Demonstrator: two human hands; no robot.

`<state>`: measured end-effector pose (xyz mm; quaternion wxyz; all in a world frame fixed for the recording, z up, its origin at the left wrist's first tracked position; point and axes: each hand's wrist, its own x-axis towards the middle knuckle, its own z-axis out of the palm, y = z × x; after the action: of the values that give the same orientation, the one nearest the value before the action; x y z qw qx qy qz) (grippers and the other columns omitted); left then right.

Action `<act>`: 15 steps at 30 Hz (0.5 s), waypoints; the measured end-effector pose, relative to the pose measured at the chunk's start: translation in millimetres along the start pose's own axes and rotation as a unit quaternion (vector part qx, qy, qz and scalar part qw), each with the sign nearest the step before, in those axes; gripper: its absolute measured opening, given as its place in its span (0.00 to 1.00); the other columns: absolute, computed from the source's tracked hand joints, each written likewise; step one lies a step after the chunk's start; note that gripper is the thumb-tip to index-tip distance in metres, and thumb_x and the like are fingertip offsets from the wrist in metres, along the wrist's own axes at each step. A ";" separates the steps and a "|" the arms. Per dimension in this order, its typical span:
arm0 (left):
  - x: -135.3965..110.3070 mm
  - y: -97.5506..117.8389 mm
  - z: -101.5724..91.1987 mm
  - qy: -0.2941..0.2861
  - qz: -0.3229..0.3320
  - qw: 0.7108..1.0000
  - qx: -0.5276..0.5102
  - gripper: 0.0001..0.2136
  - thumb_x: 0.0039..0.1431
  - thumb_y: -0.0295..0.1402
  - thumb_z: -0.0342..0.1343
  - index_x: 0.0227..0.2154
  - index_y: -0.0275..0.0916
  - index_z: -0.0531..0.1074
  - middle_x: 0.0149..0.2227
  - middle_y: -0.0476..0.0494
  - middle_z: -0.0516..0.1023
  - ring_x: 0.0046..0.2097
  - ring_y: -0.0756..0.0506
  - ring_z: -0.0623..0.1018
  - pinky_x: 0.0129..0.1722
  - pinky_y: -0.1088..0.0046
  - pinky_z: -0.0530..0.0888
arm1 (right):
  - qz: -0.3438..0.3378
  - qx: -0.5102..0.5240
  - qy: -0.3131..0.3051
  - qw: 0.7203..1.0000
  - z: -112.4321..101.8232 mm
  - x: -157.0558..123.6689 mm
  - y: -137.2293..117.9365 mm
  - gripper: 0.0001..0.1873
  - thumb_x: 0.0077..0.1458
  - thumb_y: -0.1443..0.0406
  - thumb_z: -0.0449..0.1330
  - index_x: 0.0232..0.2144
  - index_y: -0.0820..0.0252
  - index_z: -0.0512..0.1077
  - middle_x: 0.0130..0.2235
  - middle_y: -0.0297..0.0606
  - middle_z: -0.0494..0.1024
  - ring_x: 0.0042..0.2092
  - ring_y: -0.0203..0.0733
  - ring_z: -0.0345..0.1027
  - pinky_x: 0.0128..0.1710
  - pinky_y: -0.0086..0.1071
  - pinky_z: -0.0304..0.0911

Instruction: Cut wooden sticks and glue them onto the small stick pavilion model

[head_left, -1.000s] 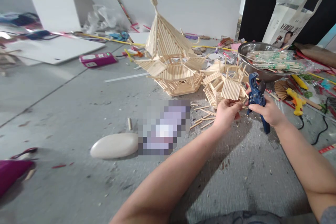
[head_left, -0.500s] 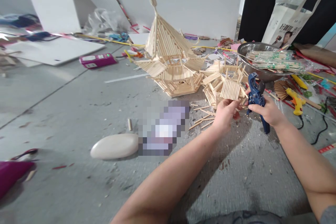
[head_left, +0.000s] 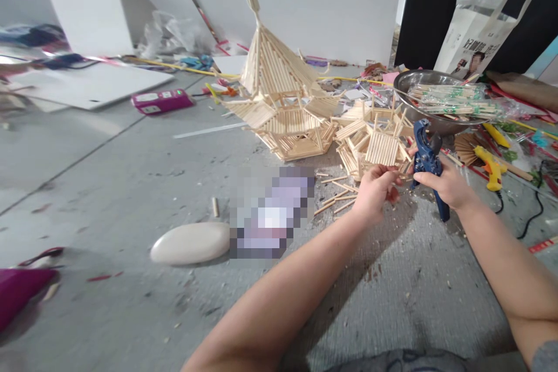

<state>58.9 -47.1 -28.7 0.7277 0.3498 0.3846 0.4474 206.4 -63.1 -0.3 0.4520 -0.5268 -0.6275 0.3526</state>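
Observation:
Wrapped around a dark blue pipe cutter [head_left: 428, 165], my right hand [head_left: 451, 186] keeps it upright with the jaws on top. My left hand [head_left: 377, 190] is closed, thumb and fingertips pinched together just left of the cutter. What lies in that pinch is too small to make out. Right behind the left fingertips is a small model of wooden sticks [head_left: 355, 142], with a flat panel of sticks facing me. A larger stick pavilion [head_left: 290, 116] with a pointed roof stands behind and to the left. Loose cut sticks [head_left: 335, 200] lie beside my left wrist.
At the back right, a metal bowl [head_left: 403, 84] holds wrapped bundles of sticks. A yellow glue gun [head_left: 492, 167] with a black cord lies right of my right hand. On the floor to the left are an oval whitish object [head_left: 192, 243] and a purple pack [head_left: 163, 102].
Both hands stay nearly in place. The left fingertips have shifted slightly down from the small model's panel, and the cutter has moved a touch to the right.

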 end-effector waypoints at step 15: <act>2.5 7.2 5.1 0.004 -0.016 0.998 -0.055 0.09 0.46 0.34 0.55 0.21 0.36 0.61 0.18 0.54 0.67 0.13 0.57 0.64 0.14 0.80 0.56 | -0.070 -0.159 -0.046 0.984 -37.3 -13.3 -26.5 0.17 0.47 0.63 0.57 0.43 0.54 0.65 0.36 0.34 0.70 0.37 0.38 0.65 0.40 0.35 0.61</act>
<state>61.3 -43.1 -20.8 0.7514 0.3011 0.3678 0.4577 232.8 -82.7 34.2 0.3562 -0.5303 -0.7310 0.2399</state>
